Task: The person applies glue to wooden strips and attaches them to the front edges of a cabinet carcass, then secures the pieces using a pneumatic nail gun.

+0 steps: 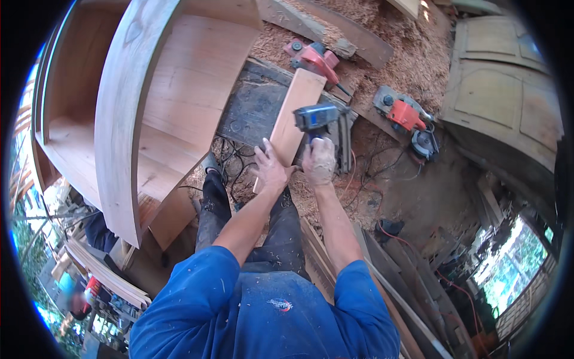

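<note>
Blue shirt (269,317) fills the foreground; beyond, the board (289,131) lies with its far part over the dark bench (251,110), apparently for support; the left hand (272,171) grips across it, fingers spread, probably to keep it from shifting; the right hand (319,163) is wrapped around the nail gun (318,117), over the board's right edge.

Pretty clearly a woodworking shop tbh: wood shavings (418,51) all over the floor (412,200), red power tools (315,60) just lying around, a big bare-wood cabinet (191,78), plus loose boards (403,281) at the lower right.
</note>
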Demonstrator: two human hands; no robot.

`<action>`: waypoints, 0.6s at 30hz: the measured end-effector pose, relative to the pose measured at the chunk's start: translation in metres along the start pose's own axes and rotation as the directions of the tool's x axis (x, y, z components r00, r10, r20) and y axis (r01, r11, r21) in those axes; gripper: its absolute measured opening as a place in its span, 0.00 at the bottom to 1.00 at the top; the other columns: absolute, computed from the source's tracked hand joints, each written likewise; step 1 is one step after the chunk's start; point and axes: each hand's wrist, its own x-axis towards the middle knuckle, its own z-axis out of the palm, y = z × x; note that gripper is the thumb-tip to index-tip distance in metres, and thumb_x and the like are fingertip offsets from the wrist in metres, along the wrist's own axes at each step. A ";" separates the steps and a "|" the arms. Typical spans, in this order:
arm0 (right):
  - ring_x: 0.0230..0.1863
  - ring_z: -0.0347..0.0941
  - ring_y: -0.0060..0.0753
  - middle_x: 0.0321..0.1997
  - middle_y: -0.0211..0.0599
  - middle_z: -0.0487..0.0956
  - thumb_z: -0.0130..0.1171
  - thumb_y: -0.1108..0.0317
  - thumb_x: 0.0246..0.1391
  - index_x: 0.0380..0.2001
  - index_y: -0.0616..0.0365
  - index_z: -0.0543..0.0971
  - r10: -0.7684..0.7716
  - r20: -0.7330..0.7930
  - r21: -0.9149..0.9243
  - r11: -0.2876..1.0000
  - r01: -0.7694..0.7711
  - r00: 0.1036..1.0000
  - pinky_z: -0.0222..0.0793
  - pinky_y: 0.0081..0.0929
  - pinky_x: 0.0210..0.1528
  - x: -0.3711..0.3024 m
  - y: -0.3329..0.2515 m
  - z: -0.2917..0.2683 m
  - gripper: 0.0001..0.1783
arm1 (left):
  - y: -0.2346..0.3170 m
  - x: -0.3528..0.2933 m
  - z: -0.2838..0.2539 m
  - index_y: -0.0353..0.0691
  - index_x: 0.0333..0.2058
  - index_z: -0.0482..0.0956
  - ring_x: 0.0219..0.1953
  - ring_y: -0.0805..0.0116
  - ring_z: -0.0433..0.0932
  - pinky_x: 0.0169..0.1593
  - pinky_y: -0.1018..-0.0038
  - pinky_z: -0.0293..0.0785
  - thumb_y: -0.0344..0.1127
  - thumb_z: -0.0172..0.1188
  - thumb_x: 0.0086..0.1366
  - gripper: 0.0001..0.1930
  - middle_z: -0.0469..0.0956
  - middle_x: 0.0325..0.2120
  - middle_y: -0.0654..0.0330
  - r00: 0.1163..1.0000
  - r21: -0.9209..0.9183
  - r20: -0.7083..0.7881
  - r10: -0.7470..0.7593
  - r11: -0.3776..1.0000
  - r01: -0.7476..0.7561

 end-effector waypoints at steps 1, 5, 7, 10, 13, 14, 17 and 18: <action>0.40 0.70 0.58 0.37 0.49 0.70 0.63 0.74 0.52 0.34 0.58 0.70 0.057 0.014 -0.012 0.998 -0.057 0.998 0.69 0.52 0.43 -0.001 0.004 0.000 0.10 | 0.004 0.004 0.003 0.43 0.75 0.34 0.71 0.40 0.54 0.60 0.31 0.65 0.54 0.81 0.46 0.71 0.46 0.71 0.39 0.999 0.001 -0.008 -0.035 0.999 0.035; 0.41 0.71 0.55 0.36 0.46 0.71 0.64 0.75 0.50 0.33 0.57 0.71 0.212 -0.027 -0.025 0.977 -0.212 0.977 0.68 0.50 0.44 0.002 0.016 0.011 0.11 | 0.002 0.004 0.001 0.38 0.75 0.36 0.67 0.38 0.60 0.63 0.40 0.65 0.50 0.81 0.45 0.70 0.47 0.70 0.37 0.999 0.024 0.042 -0.020 1.000 0.019; 0.42 0.71 0.54 0.36 0.46 0.71 0.64 0.75 0.50 0.34 0.57 0.72 0.218 -0.025 -0.070 0.973 -0.219 0.976 0.68 0.50 0.44 0.004 0.016 0.015 0.11 | -0.014 0.002 -0.006 0.36 0.75 0.37 0.66 0.37 0.61 0.63 0.41 0.66 0.48 0.81 0.45 0.69 0.48 0.69 0.36 0.999 0.028 0.037 0.000 1.000 -0.002; 0.42 0.71 0.56 0.38 0.48 0.71 0.65 0.74 0.50 0.35 0.58 0.72 0.163 0.009 -0.103 0.982 -0.161 0.987 0.70 0.50 0.43 0.004 0.012 0.022 0.12 | -0.052 0.001 -0.026 0.34 0.74 0.39 0.62 0.41 0.66 0.61 0.40 0.68 0.46 0.79 0.45 0.67 0.58 0.64 0.42 0.991 0.000 0.110 0.075 0.997 -0.076; 0.41 0.72 0.57 0.38 0.49 0.72 0.63 0.73 0.53 0.35 0.57 0.72 0.063 0.014 -0.104 0.993 -0.061 0.998 0.72 0.51 0.42 0.002 0.005 0.035 0.10 | -0.121 -0.014 -0.059 0.32 0.73 0.42 0.61 0.40 0.66 0.59 0.39 0.68 0.44 0.78 0.45 0.65 0.63 0.59 0.42 0.982 0.014 0.094 0.164 0.986 -0.166; 0.41 0.72 0.57 0.38 0.49 0.72 0.62 0.72 0.54 0.35 0.56 0.72 0.032 0.022 -0.126 0.992 -0.029 0.999 0.72 0.51 0.41 0.003 0.003 0.038 0.09 | -0.148 -0.024 -0.069 0.32 0.73 0.42 0.61 0.40 0.66 0.59 0.39 0.68 0.44 0.78 0.45 0.65 0.63 0.59 0.42 0.986 0.021 0.077 0.150 0.988 -0.152; 0.39 0.72 0.55 0.37 0.48 0.71 0.58 0.68 0.57 0.33 0.55 0.71 -0.008 0.067 -0.194 0.981 0.021 0.998 0.71 0.51 0.39 0.013 -0.002 0.048 0.06 | -0.217 -0.056 -0.100 0.30 0.72 0.44 0.63 0.37 0.64 0.62 0.39 0.65 0.43 0.79 0.44 0.64 0.63 0.60 0.42 0.987 0.091 0.104 0.122 0.987 -0.132; 0.39 0.72 0.55 0.38 0.48 0.71 0.57 0.68 0.58 0.33 0.55 0.72 -0.031 0.068 -0.221 0.974 0.045 0.997 0.71 0.51 0.39 0.013 -0.002 0.052 0.05 | -0.235 -0.068 -0.114 0.31 0.72 0.44 0.63 0.37 0.64 0.63 0.39 0.64 0.43 0.79 0.43 0.64 0.63 0.60 0.41 0.979 0.193 0.149 0.138 0.967 -0.166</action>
